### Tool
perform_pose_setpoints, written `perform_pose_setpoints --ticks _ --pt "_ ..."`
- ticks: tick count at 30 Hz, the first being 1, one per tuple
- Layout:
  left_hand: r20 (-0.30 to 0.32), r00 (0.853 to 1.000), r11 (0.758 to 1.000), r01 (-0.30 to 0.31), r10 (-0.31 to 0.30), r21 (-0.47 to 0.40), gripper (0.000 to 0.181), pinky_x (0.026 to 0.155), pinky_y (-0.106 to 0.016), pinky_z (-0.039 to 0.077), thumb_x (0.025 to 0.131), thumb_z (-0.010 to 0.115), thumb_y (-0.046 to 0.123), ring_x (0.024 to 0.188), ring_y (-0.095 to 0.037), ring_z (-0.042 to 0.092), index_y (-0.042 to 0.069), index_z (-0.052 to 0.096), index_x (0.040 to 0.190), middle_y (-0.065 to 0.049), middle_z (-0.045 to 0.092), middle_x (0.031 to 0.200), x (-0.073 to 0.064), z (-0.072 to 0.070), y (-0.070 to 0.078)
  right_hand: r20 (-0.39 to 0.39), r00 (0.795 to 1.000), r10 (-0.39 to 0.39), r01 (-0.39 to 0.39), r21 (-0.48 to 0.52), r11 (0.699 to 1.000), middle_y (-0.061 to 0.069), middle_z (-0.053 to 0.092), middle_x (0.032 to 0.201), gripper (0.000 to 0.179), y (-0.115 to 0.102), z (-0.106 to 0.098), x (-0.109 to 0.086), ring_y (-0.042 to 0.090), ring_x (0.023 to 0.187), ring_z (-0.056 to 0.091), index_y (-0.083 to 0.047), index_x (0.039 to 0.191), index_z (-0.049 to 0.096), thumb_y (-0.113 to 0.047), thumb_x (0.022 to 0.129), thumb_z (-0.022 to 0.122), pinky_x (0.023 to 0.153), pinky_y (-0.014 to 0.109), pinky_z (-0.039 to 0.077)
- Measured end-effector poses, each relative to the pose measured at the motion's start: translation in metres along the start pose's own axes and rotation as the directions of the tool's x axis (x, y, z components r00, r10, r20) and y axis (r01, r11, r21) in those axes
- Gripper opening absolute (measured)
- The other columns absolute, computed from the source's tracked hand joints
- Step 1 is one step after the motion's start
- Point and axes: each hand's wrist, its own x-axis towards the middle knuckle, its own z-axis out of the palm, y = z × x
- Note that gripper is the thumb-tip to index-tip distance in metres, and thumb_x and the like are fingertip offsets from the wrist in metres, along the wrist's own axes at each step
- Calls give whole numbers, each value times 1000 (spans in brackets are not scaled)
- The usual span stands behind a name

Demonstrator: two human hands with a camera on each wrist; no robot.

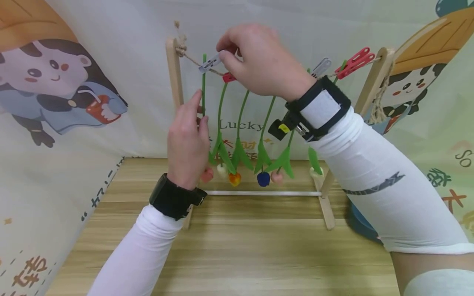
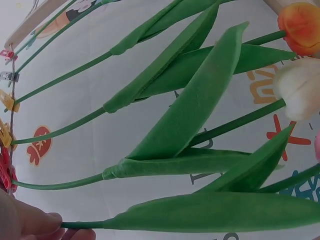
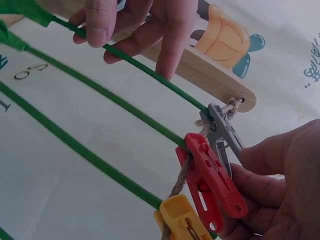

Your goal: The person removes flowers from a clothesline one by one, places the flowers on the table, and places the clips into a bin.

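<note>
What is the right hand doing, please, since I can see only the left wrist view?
Observer: The right hand pinches a gray clothespin.
Operator: Thank you; how does that clothespin sit against the green stem in the left hand?
Observer: In the head view, its tip crosses the stem, whose end shows above it.
Operator: Could you see any flower that my view misses?
Observer: Yes, a blue flower hangs beside the orange one.

The gray clothespin (image 3: pixel 225 130) is smooth plastic, the rope (image 3: pixel 180 178) rough fibre.
</note>
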Motion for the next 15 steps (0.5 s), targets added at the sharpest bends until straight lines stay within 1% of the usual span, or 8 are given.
perform_pose_setpoints --ticks 2,4,6,11,13,15 --pt "1 1000 1000 3 -3 -4 54 89 -41 62 100 68 -7 99 -33 69 -3 53 151 -24 67 118 0 0 0 1 1000 10 -10 -16 1000 5 72 124 33 -1 0 1 20 117 60 -6 131 71 -25 113 51 112 44 33" --pt "3 1000 1000 4 -4 -7 54 89 -42 62 100 68 -7 99 -33 69 -3 53 151 -24 67 118 -1 0 0 -10 1000 17 -17 -23 1000 3 73 122 31 -2 0 1 20 118 59 -7 128 72 -26 113 53 114 48 25" --pt "8 1000 1000 2 -2 -1 53 89 -41 62 100 68 -7 99 -33 69 -3 54 151 -24 67 118 -2 -1 -1 -25 999 24 -25 -22 999 1 73 119 29 -3 1 2 19 119 58 -8 125 73 -26 112 55 113 50 20" --pt "13 1000 1000 -17 17 5 52 86 -41 62 99 68 -9 96 -33 68 -4 55 150 -24 67 114 -5 -5 -1 -63 998 32 -33 -19 999 0 74 117 26 -3 2 0 19 122 54 -9 122 75 -26 111 58 110 47 19" --pt "12 1000 1000 -25 25 3 53 85 -42 62 98 68 -10 95 -34 68 -4 55 149 -24 67 113 -6 -6 -2 -73 997 38 -39 -13 999 0 74 117 25 -4 2 -1 19 123 53 -9 122 75 -25 111 59 110 46 18" --pt "11 1000 1000 -28 28 7 53 84 -42 62 98 68 -10 95 -34 69 -5 55 149 -24 67 113 -7 -6 -2 -81 996 43 -44 -4 999 0 74 116 25 -3 2 -2 18 122 55 -9 121 75 -25 111 59 112 46 17"
